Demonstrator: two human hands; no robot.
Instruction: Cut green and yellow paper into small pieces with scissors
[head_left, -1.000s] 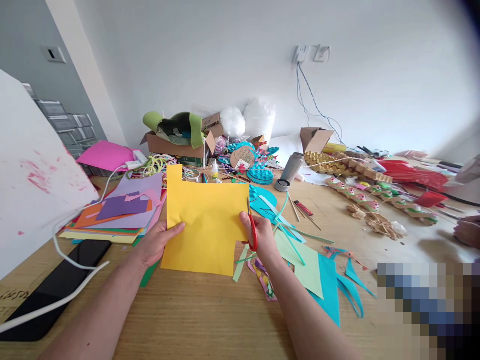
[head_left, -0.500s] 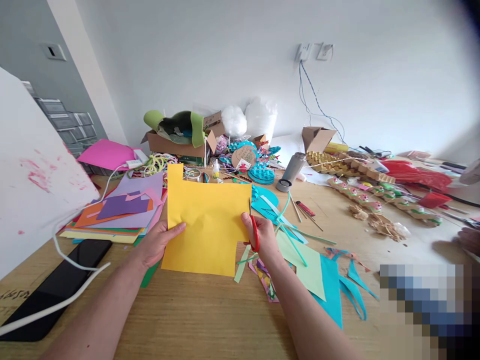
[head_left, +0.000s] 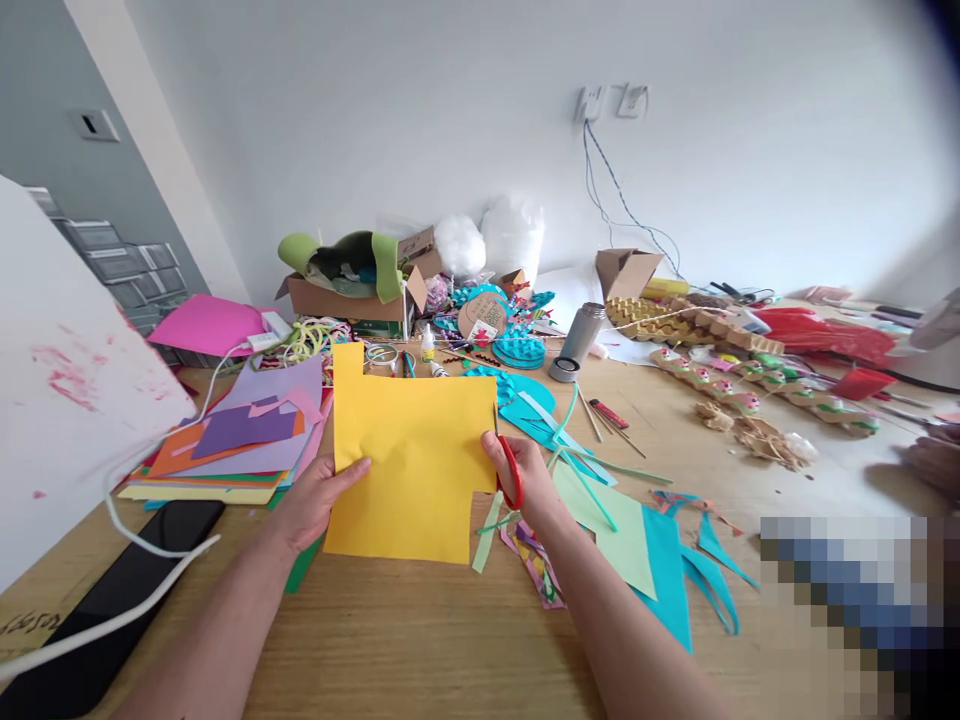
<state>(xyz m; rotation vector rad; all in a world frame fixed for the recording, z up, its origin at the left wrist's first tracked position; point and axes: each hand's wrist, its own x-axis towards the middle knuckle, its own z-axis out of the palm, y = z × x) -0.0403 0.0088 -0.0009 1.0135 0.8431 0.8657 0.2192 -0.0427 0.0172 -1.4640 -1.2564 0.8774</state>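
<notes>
A sheet of yellow paper (head_left: 412, 470) is held up over the table, with a strip standing up at its top left and a notch cut from its lower right corner. My left hand (head_left: 319, 495) is closed on its left edge, thumb on the front face. My right hand (head_left: 525, 475) holds red-handled scissors (head_left: 513, 476), and its thumb presses on the sheet's right edge. The dark scissor blades point upward beside that edge. My right fingertips are hidden behind the paper.
Left lie a stack of coloured paper (head_left: 247, 425), a black phone (head_left: 112, 600) and a white cable (head_left: 120, 630). Light green paper (head_left: 611, 535) and blue sheets lie right. Behind stand a metal flask (head_left: 583, 335) and a cardboard box (head_left: 345, 300). Another person's hand (head_left: 930, 460) is at far right.
The camera view has shifted slightly, so the paper and hands appear a little lower. Both hands keep the same hold on the sheet and scissors.
</notes>
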